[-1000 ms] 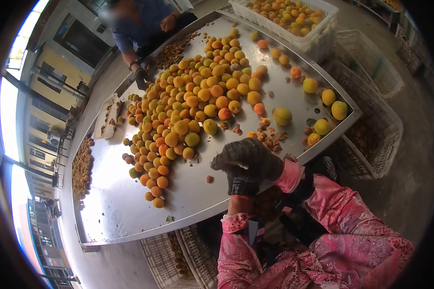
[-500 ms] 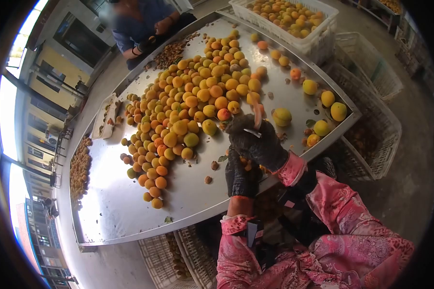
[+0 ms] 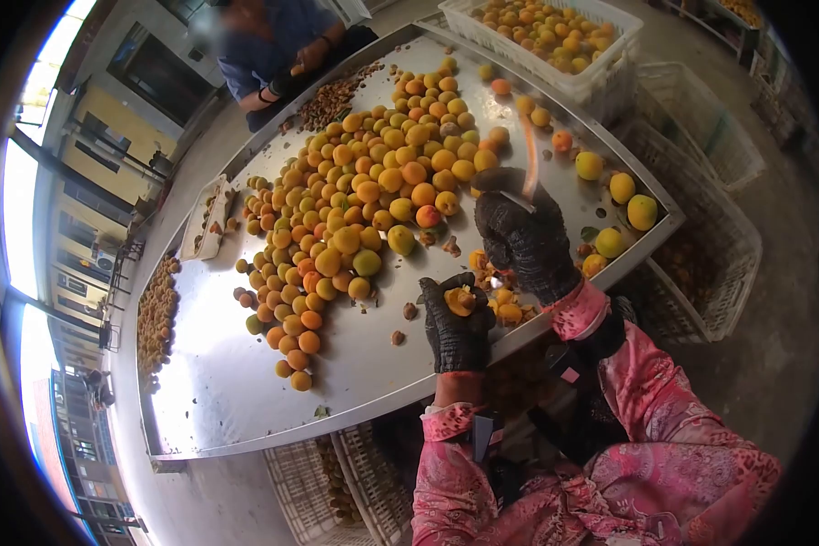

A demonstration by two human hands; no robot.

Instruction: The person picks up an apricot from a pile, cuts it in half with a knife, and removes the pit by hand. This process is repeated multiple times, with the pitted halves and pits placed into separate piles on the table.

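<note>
My left hand (image 3: 458, 332), in a black glove, is closed around a cut apricot (image 3: 461, 300) near the table's front edge. Farther right, my gloved right hand (image 3: 528, 238) grips a slim knife (image 3: 530, 150); its long thin part looks orange and points away from me. Below that hand lie cut apricot pieces (image 3: 510, 311), partly hidden by the glove. Whole apricots (image 3: 364, 191) form a large heap on the metal table (image 3: 237, 400) beyond my left hand. Two loose pits (image 3: 398, 338) rest left of it.
A white crate of apricots (image 3: 555, 41) stands beyond the far right side. Other crates (image 3: 701, 227) sit at the right and below the front edge. Pits (image 3: 159, 314) lie at the left; a white tray (image 3: 207, 218) is nearby. Another person (image 3: 278, 55) works at the far side.
My hands have moved apart: the right one has gone right with the knife, its long part now pointing away. The cut apricot in my left hand and pieces beside it have come into view.
</note>
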